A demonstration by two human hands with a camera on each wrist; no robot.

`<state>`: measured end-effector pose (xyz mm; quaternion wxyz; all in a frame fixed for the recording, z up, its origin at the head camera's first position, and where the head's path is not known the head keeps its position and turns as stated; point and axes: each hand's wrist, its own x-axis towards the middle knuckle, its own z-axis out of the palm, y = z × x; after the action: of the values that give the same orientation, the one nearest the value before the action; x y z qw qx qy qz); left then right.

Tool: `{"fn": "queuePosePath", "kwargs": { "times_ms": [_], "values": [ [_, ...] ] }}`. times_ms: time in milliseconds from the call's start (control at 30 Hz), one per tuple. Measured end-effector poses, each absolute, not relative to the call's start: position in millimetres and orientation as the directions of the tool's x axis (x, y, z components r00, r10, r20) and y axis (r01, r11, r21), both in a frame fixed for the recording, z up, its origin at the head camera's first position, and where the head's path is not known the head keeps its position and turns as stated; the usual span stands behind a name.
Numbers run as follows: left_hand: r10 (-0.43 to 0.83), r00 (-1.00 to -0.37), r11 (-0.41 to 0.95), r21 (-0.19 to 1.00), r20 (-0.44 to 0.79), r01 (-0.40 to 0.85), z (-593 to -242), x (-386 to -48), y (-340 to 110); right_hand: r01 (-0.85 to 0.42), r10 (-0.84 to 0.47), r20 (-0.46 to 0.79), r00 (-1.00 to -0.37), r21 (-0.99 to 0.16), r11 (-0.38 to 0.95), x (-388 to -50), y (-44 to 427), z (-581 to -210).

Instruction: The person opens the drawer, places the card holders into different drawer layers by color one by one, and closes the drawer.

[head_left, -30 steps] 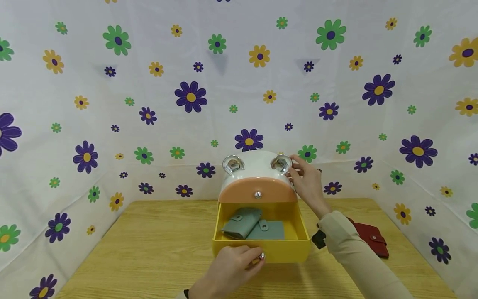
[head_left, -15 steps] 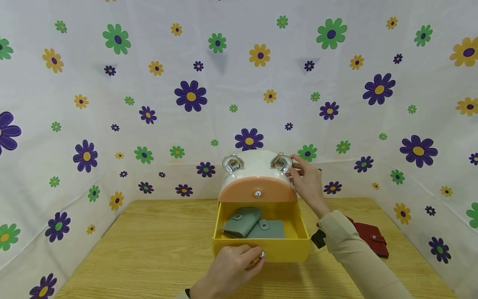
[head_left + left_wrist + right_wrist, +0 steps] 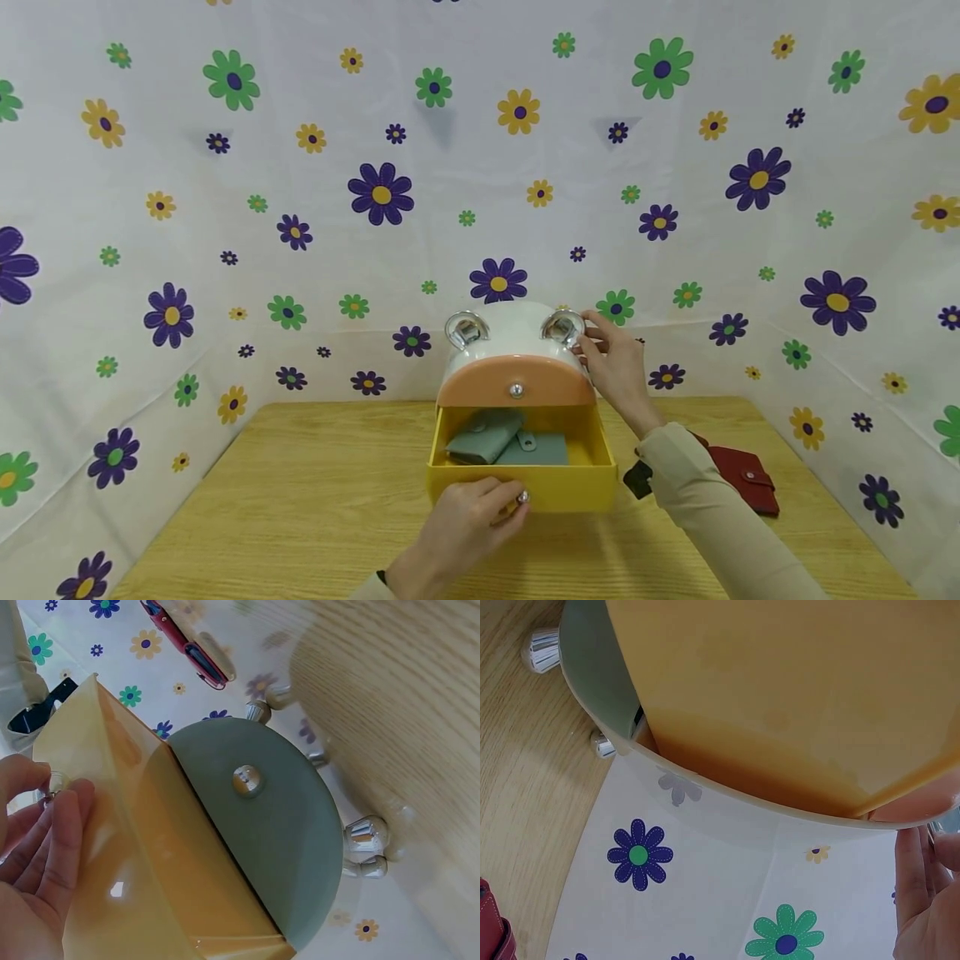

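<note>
The right sleeve [image 3: 723,510], pale beige (and softly creased), crosses the lower right of the head view, a black strap [image 3: 639,481] beside it. A matching left cuff [image 3: 371,590] meets a narrow black band [image 3: 382,577]. The hands [image 3: 467,525] are bare.

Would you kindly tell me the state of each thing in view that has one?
Orange drawer: shut
Yellow drawer: pulled open
Green drawer: shut
Left grey-green wallet: folded, inside yellow drawer
Right grey-green wallet: inside yellow drawer
Red wallet: appears closed, on table
Left hand: pinching yellow drawer's knob
Right hand: holding silver ear
</note>
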<state>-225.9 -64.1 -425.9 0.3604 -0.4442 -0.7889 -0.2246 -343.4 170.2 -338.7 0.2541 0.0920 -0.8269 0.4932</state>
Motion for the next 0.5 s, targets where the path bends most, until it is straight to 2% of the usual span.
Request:
{"fn": "queuePosePath", "kwargs": {
  "times_ms": [500],
  "values": [
    [0.465,-0.447,0.561,0.137,0.764,0.817,-430.3,-250.9,-58.1,-0.397,0.106,0.508,-0.855,-0.772,0.496,-342.8,169.8,-339.2]
  ]
}}
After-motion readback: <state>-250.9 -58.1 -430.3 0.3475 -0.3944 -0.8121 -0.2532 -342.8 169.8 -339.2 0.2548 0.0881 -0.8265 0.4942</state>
